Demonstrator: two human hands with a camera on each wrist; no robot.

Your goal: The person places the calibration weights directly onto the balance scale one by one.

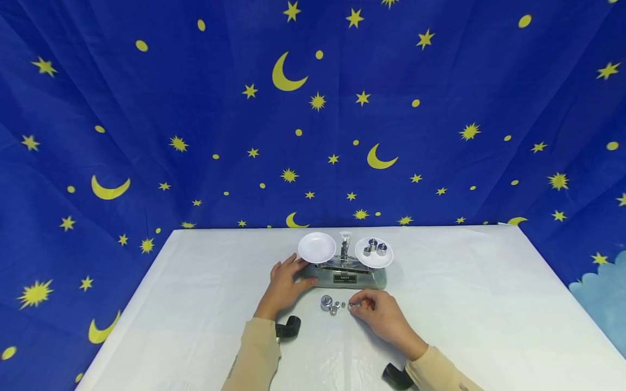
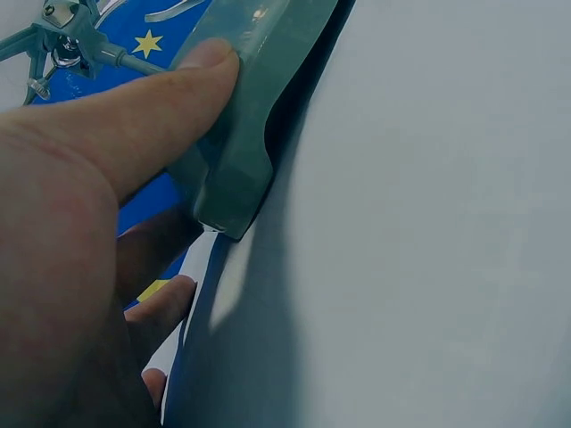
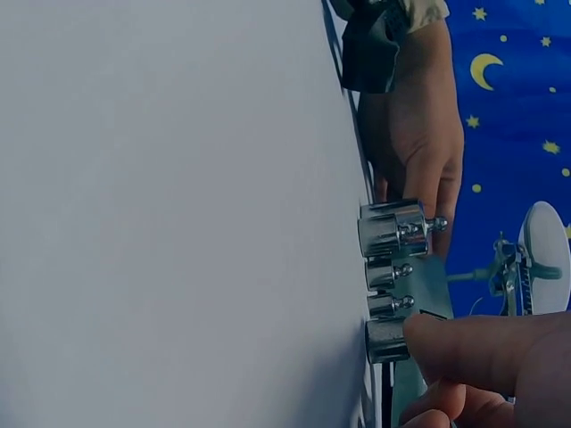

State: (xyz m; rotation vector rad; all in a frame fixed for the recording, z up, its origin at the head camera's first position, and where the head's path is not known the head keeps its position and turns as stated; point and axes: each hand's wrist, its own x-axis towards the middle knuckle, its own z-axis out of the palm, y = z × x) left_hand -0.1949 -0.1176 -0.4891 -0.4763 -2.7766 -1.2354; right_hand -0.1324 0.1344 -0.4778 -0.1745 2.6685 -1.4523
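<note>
The right hand (image 1: 383, 316) pinches one small weight (image 3: 386, 341); the left hand (image 1: 282, 287) (its fingers are apart) touches the balance (image 1: 344, 278).

Beige sleeves (image 1: 255, 350); black curved wrist cameras (image 1: 292, 327).

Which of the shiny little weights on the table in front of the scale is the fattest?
The weight at the left end of the bunch, nearest the left hand. It's clearly wider than the other weights there.
</note>
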